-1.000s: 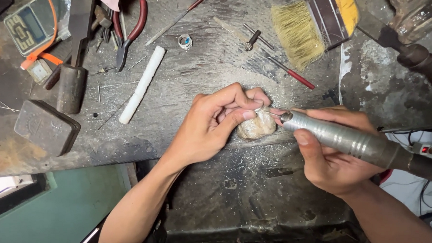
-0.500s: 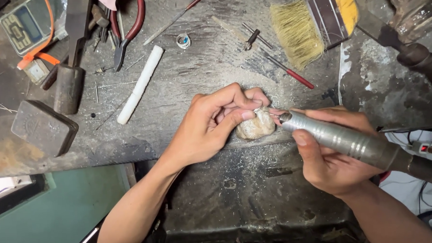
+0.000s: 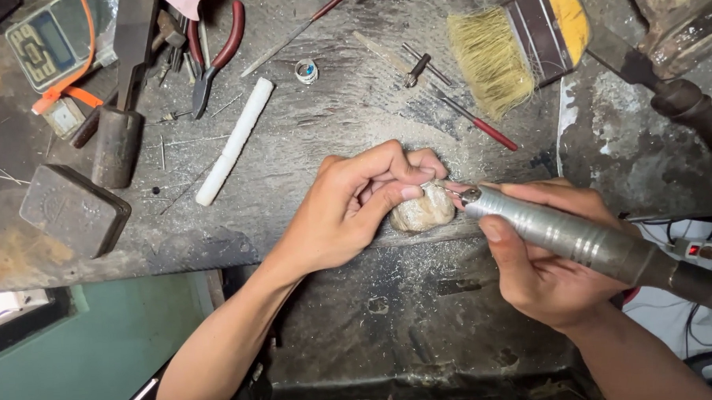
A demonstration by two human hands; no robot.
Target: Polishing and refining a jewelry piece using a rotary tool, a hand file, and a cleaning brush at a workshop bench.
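Observation:
My left hand [image 3: 348, 208] pinches a small pale workpiece [image 3: 433, 188] against a rounded, dust-covered bench peg [image 3: 421, 213] at the edge of the worn workbench [image 3: 315, 154]. My right hand [image 3: 547, 256] grips a silver rotary handpiece [image 3: 578, 239] like a pen. Its tip [image 3: 457, 190] meets the workpiece just beside my left thumb and forefinger. The piece itself is mostly hidden by my fingers.
A wide yellow-handled brush [image 3: 516, 44] lies at the back right. A white rod [image 3: 236, 141], red-handled pliers [image 3: 217, 55], a hammer [image 3: 121, 129], a dark metal block [image 3: 72, 210], a pocket scale [image 3: 51, 45] and thin burs [image 3: 480, 125] lie around. Dust covers the tray [image 3: 376, 317] below.

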